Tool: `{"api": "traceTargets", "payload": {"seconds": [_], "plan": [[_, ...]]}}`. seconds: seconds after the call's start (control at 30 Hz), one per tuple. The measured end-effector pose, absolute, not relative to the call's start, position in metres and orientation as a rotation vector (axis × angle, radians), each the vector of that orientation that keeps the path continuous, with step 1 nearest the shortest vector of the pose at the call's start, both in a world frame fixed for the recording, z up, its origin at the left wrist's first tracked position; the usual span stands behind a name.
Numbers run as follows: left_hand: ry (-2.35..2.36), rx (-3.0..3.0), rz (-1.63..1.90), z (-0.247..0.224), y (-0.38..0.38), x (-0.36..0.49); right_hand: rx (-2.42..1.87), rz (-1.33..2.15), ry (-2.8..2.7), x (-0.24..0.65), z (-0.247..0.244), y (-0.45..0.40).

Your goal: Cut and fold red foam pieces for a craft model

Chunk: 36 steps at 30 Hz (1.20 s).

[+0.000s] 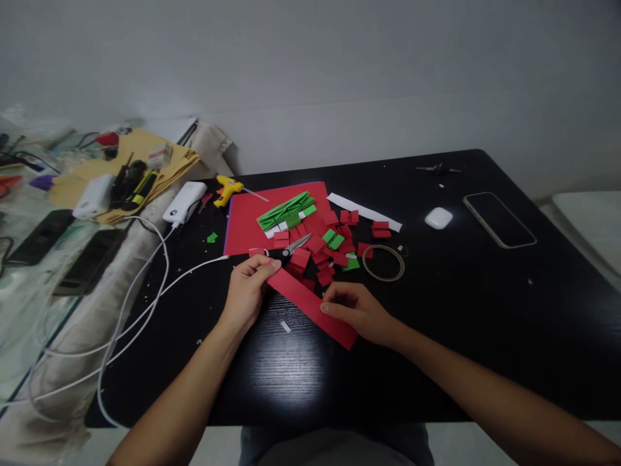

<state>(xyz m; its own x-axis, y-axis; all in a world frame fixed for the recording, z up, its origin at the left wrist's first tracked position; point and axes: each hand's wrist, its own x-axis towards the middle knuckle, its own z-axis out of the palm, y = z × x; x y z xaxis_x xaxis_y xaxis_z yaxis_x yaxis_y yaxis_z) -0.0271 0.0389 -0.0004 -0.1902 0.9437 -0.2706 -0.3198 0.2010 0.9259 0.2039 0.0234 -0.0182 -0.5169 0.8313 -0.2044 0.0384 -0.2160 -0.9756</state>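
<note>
A long red paper strip (303, 299) slants down to the right above the black table. My left hand (250, 285) pinches its upper left end between thumb and fingers. My right hand (359, 310) has its thumb and curled fingers closed on the strip near the lower right end. Just beyond my hands lie small scissors (297, 244) with the blades pointing right, among several folded red pieces (325, 276) and green pieces (332, 239). Folded green strips (287, 210) rest on a red sheet (242, 223) farther back.
A yellow glue gun (227, 189), a white power bank (185, 202) and white cables (167, 259) are at the left. A tape ring (383, 263), a white paper strip (366, 211), a white earbud case (438, 218) and a phone (499, 220) lie to the right.
</note>
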Motion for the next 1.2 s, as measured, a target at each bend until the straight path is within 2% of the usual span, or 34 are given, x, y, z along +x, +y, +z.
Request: {"api": "traceTargets", "payload": {"seconds": [0.4,0.8,0.97,1.2], "plan": [[1.156,0.952,0.955,-0.008,0.013,0.009,-1.005,1.688,-1.577,0.2,-0.018,0.02],[1.242,0.631,1.366,0.001,0.041,-0.027,-1.048,1.676,-1.611,0.201,-0.02,0.022],[1.135,0.577,1.288,0.001,0.032,-0.013,-1.061,1.643,-1.58,0.2,-0.021,0.022],[1.21,1.024,1.015,-0.01,0.017,0.003,-1.034,1.697,-1.508,0.2,-0.021,0.022]]}}
